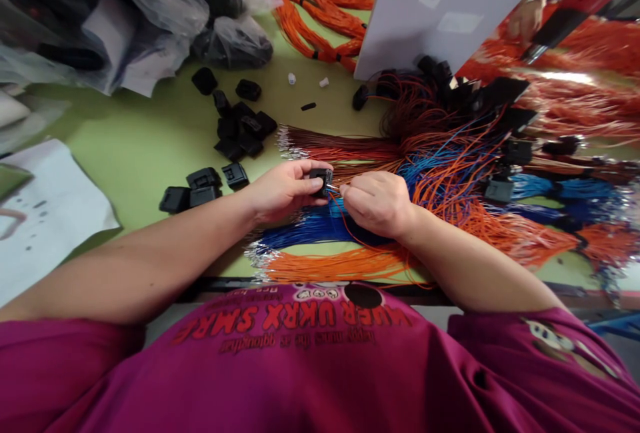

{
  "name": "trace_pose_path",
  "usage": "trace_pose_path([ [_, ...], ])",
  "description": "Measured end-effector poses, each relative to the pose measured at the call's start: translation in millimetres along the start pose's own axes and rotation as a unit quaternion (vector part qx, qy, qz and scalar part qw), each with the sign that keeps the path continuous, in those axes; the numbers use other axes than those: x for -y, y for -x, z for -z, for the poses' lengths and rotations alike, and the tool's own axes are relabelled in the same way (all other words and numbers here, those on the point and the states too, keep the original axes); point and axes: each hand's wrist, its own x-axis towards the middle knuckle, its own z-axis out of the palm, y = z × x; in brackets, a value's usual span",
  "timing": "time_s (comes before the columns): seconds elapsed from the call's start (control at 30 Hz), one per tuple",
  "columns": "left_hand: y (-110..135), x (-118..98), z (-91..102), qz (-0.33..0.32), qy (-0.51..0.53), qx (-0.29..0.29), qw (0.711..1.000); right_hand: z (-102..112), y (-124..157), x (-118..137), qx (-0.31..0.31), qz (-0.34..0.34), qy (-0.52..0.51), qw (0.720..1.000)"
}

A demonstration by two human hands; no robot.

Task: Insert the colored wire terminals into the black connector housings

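Beyond the magenta shirt (320, 353), the left hand (280, 190) is clenching a black connector (321, 178) between its fingertips; the right hand (377, 203) is pinching an orange wire (335, 194) against it (bending, the wire could be entering the wrong slot).

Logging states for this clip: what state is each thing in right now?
Left hand: fingers closed on black connector housing.
Right hand: fingers pinching orange wire at the housing.
Loose black connectors: lying scattered on green table.
Blue wire bundle: lying flat below the hands.
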Motion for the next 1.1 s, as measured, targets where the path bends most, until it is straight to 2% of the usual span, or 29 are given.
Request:
trace_pose_path([
  [0.23, 0.4, -0.7, -0.1, -0.005, -0.023, -0.019, 1.000, -2.1, 0.9, -0.6, 0.008, 0.001, 0.011, 1.000],
  [0.4, 1.0, 2.5, -3.6, 0.015, -0.029, -0.040, 0.999, -7.3, -1.3, 3.2, 0.031, -0.008, -0.014, 0.999],
  [0.53, 0.6, 4.9, -8.2, 0.010, -0.020, -0.047, 0.999, -12.4, -3.2, 4.6, 0.087, -0.045, -0.054, 0.994],
  [0.6, 0.0, 4.9, -8.3, -0.003, -0.015, -0.049, 0.999, -12.8, -3.6, 3.0, 0.092, -0.087, -0.109, 0.986],
  [0.7, -1.0, 3.7, -5.7, -0.029, -0.013, -0.050, 0.998, -11.1, -3.9, 0.0, 0.084, -0.173, -0.205, 0.960],
  [0.77, -1.6, 3.3, -3.9, -0.038, -0.018, -0.048, 0.998, -9.8, -4.3, -0.7, 0.089, -0.204, -0.236, 0.946],
  [1.1, -3.0, 5.5, -7.7, -0.036, -0.028, -0.052, 0.998, -14.4, -4.2, 3.6, 0.128, -0.202, -0.238, 0.941],
])
